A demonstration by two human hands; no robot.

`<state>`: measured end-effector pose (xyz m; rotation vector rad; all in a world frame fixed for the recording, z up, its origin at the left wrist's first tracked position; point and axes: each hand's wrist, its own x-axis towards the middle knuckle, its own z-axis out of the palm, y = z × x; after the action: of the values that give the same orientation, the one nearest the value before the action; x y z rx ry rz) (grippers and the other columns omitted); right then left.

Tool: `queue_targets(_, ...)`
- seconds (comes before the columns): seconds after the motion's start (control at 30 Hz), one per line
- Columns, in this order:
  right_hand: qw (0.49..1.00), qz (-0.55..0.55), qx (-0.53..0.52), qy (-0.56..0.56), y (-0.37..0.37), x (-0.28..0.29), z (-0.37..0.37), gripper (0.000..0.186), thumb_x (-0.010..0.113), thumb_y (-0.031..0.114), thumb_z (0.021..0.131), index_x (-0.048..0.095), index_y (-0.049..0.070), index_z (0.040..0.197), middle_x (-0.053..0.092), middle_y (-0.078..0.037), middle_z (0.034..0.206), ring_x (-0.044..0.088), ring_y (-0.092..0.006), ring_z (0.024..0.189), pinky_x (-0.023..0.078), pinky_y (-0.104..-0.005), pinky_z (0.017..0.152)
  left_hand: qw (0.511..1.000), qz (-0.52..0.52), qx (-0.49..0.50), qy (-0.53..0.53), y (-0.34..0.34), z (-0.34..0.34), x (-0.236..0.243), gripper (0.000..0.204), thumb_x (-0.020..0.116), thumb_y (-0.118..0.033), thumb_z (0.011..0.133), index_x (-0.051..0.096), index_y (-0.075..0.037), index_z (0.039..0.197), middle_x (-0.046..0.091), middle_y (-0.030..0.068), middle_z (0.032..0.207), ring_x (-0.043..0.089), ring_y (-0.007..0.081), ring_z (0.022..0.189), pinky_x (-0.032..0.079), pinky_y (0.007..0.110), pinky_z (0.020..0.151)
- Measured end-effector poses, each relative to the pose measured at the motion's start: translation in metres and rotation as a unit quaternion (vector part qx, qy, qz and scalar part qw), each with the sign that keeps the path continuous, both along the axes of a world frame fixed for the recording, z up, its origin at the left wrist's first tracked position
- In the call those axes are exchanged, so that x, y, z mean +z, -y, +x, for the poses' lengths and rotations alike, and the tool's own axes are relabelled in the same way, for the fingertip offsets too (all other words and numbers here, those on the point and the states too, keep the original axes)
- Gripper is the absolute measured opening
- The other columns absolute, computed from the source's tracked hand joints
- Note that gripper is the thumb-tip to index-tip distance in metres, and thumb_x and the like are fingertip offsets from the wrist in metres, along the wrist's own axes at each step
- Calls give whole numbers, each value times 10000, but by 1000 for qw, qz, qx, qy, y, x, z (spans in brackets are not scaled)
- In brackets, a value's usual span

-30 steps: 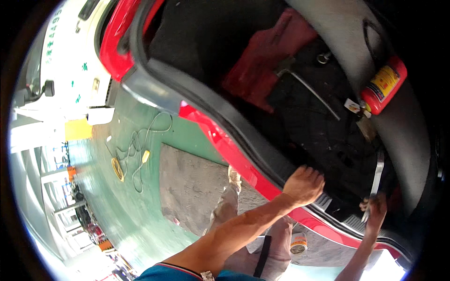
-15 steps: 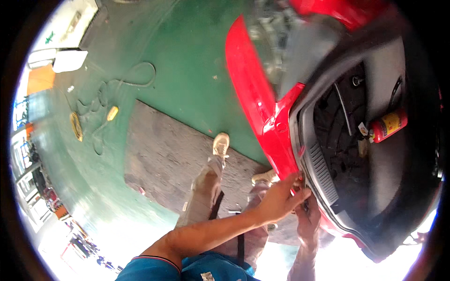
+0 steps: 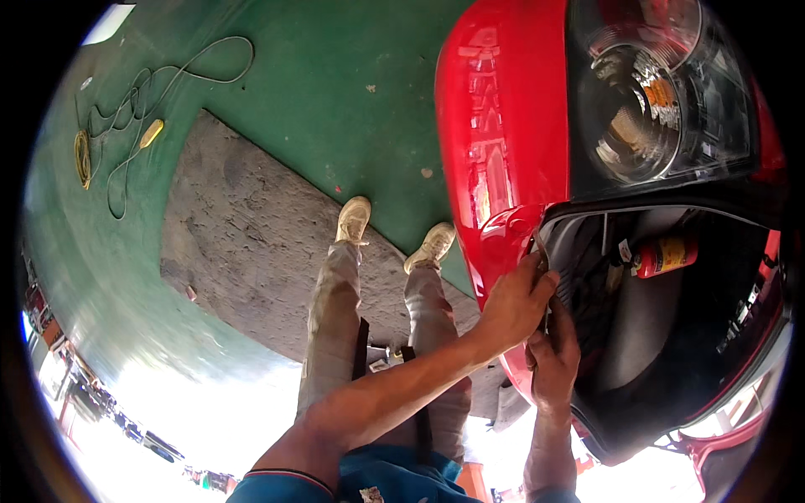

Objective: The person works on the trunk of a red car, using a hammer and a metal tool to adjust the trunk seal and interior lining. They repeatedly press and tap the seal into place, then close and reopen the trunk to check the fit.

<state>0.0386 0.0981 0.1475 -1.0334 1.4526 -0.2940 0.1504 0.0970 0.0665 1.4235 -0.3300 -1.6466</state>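
A red car body (image 3: 503, 126) stands on the right, its rear compartment open. Along the near-left edge of that opening runs a black rubber seal (image 3: 616, 204). My left hand (image 3: 513, 308) reaches across from the lower left and pinches at this edge, fingers closed, palm down. Just below it, my right hand (image 3: 555, 360) is curled upward with its thumb and fingers closed. A thin dark piece shows between the two hands; their fingers hide what it is. Above the opening is a large tail lamp (image 3: 637, 117) with clear and orange parts.
Inside the compartment lies a red fire extinguisher (image 3: 667, 256). A worn grey mat (image 3: 243, 226) lies under my shoes (image 3: 354, 220) on the green floor (image 3: 335, 92). A loose cable (image 3: 189, 77) with a yellow piece (image 3: 152, 133) trails at the far left.
The view has swung, so the tail lamp shows clearly and less of the compartment floor is seen. Both hands stay closed at the edge of the opening, with slightly shifted fingers.
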Motion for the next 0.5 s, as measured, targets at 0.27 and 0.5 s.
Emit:
queue_targets(0.27, 996, 10, -71, 48, -10, -7, -1, 636, 586, 38, 933, 365, -35, 1524, 632, -79, 1077, 436, -12, 586, 322, -183, 484, 997, 23, -43, 56, 7, 3, 11, 342, 534, -279, 1031, 565, 27, 1182, 696, 159, 923, 695, 233, 878, 526, 359, 733)
queue_targets(0.5, 973, 66, -185, 116, -9, 2, 21, 563, 603, 76, 910, 440, -37, 1436, 623, -48, 991, 455, -36, 611, 340, -185, 517, 996, 44, -54, 53, 21, -2, 8, 344, 559, -263, 1021, 537, 34, 1192, 678, 166, 867, 690, 241, 778, 527, 364, 673)
